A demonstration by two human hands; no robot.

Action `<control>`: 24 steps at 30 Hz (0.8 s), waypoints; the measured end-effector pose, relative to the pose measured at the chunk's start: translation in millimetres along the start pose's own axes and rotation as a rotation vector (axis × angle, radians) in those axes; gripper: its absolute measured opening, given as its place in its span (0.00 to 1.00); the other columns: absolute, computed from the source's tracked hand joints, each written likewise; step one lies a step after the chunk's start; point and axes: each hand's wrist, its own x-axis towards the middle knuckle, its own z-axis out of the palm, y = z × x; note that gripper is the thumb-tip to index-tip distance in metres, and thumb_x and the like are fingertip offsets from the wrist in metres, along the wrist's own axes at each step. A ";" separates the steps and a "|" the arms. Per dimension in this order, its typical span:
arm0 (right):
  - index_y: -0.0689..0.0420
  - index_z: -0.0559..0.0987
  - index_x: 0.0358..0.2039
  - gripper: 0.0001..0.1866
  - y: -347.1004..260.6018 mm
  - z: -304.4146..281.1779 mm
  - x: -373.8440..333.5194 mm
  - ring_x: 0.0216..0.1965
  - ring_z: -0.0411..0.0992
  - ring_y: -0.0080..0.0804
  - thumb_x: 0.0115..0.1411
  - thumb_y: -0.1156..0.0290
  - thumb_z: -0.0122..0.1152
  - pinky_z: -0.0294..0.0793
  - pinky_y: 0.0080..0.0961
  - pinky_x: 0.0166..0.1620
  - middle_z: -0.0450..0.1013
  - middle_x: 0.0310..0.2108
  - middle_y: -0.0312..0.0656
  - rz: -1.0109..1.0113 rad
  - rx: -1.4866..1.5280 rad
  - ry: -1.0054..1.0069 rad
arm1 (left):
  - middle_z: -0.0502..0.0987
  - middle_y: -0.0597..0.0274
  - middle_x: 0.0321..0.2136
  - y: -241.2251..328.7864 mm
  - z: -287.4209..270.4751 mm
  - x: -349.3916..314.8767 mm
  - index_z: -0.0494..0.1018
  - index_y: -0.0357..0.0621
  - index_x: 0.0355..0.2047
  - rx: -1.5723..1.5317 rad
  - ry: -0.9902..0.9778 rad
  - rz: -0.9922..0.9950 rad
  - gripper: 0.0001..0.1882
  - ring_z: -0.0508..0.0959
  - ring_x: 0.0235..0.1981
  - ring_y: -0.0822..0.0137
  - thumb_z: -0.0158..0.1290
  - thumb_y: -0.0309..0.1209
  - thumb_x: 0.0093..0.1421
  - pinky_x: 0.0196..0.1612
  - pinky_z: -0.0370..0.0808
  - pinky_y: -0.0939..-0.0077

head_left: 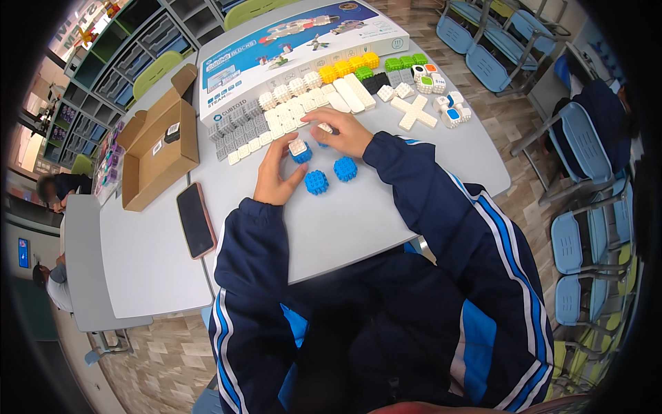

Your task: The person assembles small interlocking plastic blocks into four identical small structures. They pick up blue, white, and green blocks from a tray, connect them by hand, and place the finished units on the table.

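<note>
In the head view, the left hand (275, 177) pinches a blue studded block (302, 158), capped by a pale square piece (298, 147), between thumb and fingers over the grey table (338, 234). Grip of the right hand (349, 132) cannot be told; two loose blue cubes (316, 182), rounded and knobbly, lie nearer the wearer.

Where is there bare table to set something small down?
The table is bare left of the phone, nearer than the brown box; between the white cross and right sleeve; and from the loose blue blocks to the near edge. Beyond the left hand and right hand it is crowded: block rows reach the big box.
</note>
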 end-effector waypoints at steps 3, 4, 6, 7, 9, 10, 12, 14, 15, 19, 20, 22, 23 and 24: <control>0.53 0.77 0.57 0.27 7.5 0.0 3.9 0.59 0.68 0.40 0.70 0.46 0.49 0.66 0.34 0.60 0.74 0.55 0.45 -0.037 -0.007 -0.023 | 0.74 0.52 0.55 -3.6 0.1 3.6 0.67 0.41 0.59 0.035 0.048 0.023 0.25 0.75 0.55 0.57 0.57 0.29 0.63 0.60 0.68 0.64; 0.54 0.77 0.57 0.29 6.3 2.1 2.3 0.58 0.68 0.41 0.70 0.43 0.46 0.65 0.35 0.61 0.74 0.54 0.46 -0.017 0.008 -0.018 | 0.74 0.52 0.55 -7.6 -1.7 4.1 0.68 0.40 0.59 0.026 0.089 -0.021 0.23 0.74 0.56 0.57 0.53 0.32 0.65 0.62 0.66 0.64; 0.55 0.78 0.55 0.34 1.7 3.9 4.0 0.57 0.68 0.44 0.70 0.39 0.41 0.63 0.36 0.62 0.75 0.53 0.47 0.015 0.036 -0.008 | 0.74 0.52 0.54 -14.8 -7.9 5.6 0.68 0.40 0.58 0.011 0.176 -0.104 0.21 0.72 0.57 0.57 0.46 0.39 0.70 0.64 0.62 0.64; 0.54 0.76 0.58 0.33 -2.2 2.9 4.9 0.55 0.68 0.42 0.70 0.39 0.41 0.63 0.35 0.61 0.74 0.54 0.46 0.066 0.023 -0.052 | 0.75 0.54 0.54 -15.5 -7.3 3.7 0.70 0.40 0.56 0.106 0.214 -0.106 0.24 0.69 0.59 0.58 0.36 0.43 0.73 0.69 0.51 0.61; 0.51 0.72 0.63 0.32 -8.4 -1.2 2.1 0.52 0.67 0.38 0.71 0.41 0.42 0.64 0.33 0.59 0.74 0.55 0.45 0.166 -0.008 -0.137 | 0.75 0.55 0.55 -16.8 -12.6 3.9 0.71 0.41 0.55 0.215 0.170 -0.074 0.23 0.69 0.60 0.60 0.35 0.43 0.73 0.70 0.45 0.56; 0.51 0.71 0.64 0.33 -10.3 -2.4 1.7 0.51 0.67 0.37 0.71 0.40 0.41 0.64 0.32 0.59 0.74 0.55 0.45 0.163 -0.022 -0.137 | 0.75 0.56 0.55 -16.8 -14.8 5.4 0.71 0.41 0.54 0.269 0.148 -0.056 0.23 0.68 0.61 0.60 0.35 0.43 0.73 0.70 0.42 0.54; 0.50 0.68 0.66 0.34 -11.8 -2.8 0.0 0.48 0.66 0.36 0.71 0.40 0.40 0.63 0.31 0.58 0.74 0.54 0.46 0.162 -0.048 -0.138 | 0.74 0.58 0.55 -18.2 -14.3 9.2 0.72 0.43 0.54 0.341 0.115 -0.043 0.23 0.68 0.62 0.61 0.34 0.44 0.74 0.70 0.38 0.50; 0.50 0.68 0.66 0.36 -10.0 -1.6 0.5 0.50 0.68 0.40 0.70 0.37 0.39 0.65 0.34 0.58 0.75 0.52 0.47 0.123 -0.046 -0.098 | 0.74 0.59 0.56 -21.0 -12.8 13.7 0.73 0.45 0.53 0.407 0.088 -0.024 0.23 0.67 0.63 0.61 0.33 0.43 0.74 0.70 0.36 0.47; 0.50 0.67 0.66 0.36 -9.8 -1.0 0.3 0.51 0.68 0.42 0.70 0.36 0.38 0.65 0.35 0.58 0.75 0.51 0.47 0.106 -0.043 -0.079 | 0.74 0.60 0.57 -22.2 -11.9 16.2 0.73 0.45 0.52 0.437 0.079 -0.013 0.23 0.66 0.64 0.60 0.33 0.43 0.74 0.70 0.36 0.46; 0.53 0.67 0.66 0.35 -11.0 1.5 1.4 0.52 0.71 0.41 0.71 0.39 0.39 0.68 0.34 0.56 0.74 0.52 0.50 0.159 0.049 -0.022 | 0.73 0.62 0.58 -25.6 -9.4 22.3 0.75 0.47 0.53 0.546 0.042 0.006 0.24 0.64 0.66 0.60 0.32 0.44 0.74 0.70 0.34 0.42; 0.55 0.68 0.65 0.35 -12.3 3.1 1.2 0.52 0.72 0.42 0.71 0.40 0.39 0.69 0.34 0.56 0.74 0.52 0.50 0.181 0.054 -0.002 | 0.73 0.63 0.58 -25.7 -9.4 19.9 0.75 0.47 0.53 0.567 0.036 -0.008 0.25 0.63 0.66 0.60 0.31 0.45 0.74 0.69 0.34 0.41; 0.59 0.71 0.61 0.35 -10.0 1.3 0.1 0.50 0.73 0.44 0.72 0.41 0.39 0.71 0.35 0.54 0.75 0.50 0.53 0.175 0.045 0.049 | 0.73 0.63 0.58 -25.0 -7.6 21.7 0.75 0.47 0.54 0.605 0.028 -0.021 0.26 0.62 0.67 0.60 0.31 0.46 0.74 0.69 0.33 0.39; 0.61 0.72 0.58 0.34 -9.3 1.6 -1.6 0.48 0.74 0.46 0.72 0.42 0.39 0.71 0.35 0.53 0.75 0.48 0.54 0.150 0.038 0.075 | 0.73 0.64 0.59 -24.6 -6.3 22.1 0.75 0.47 0.53 0.592 0.020 -0.023 0.26 0.62 0.66 0.60 0.30 0.46 0.74 0.69 0.33 0.39; 0.63 0.74 0.55 0.34 -9.7 2.3 -1.3 0.46 0.75 0.48 0.72 0.42 0.39 0.72 0.36 0.51 0.75 0.46 0.56 0.120 0.034 0.100 | 0.73 0.64 0.59 -24.9 -6.9 21.8 0.76 0.47 0.53 0.584 0.015 -0.026 0.27 0.62 0.66 0.60 0.30 0.46 0.74 0.69 0.33 0.39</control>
